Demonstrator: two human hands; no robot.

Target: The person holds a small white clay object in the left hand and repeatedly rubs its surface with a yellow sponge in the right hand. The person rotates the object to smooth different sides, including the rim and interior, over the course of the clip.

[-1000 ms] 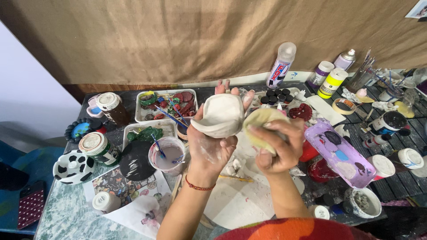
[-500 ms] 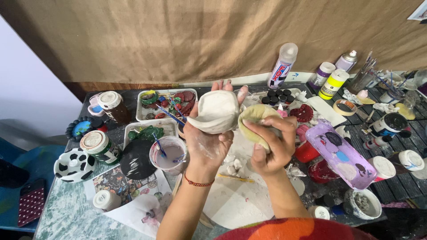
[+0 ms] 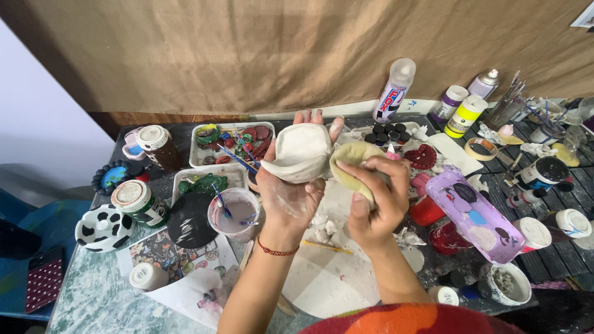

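A white clay bowl [image 3: 303, 152] is cradled in the left hand [image 3: 289, 196]; a yellow sponge [image 3: 354, 162] is clenched in the right hand [image 3: 376, 204], pressed against the bowl above the desk [image 3: 93, 297].

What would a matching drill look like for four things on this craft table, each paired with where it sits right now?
Things:
1. white clay piece
2. yellow sponge
3. purple paint palette
4. cup of cloudy water

Places:
A. lying on the table right of the right hand
B. standing on the table left of the left hand
C. pinched in the right hand's fingers
D. cradled in the left hand

Pairs: 1-D, 2-C, 3-A, 4-B
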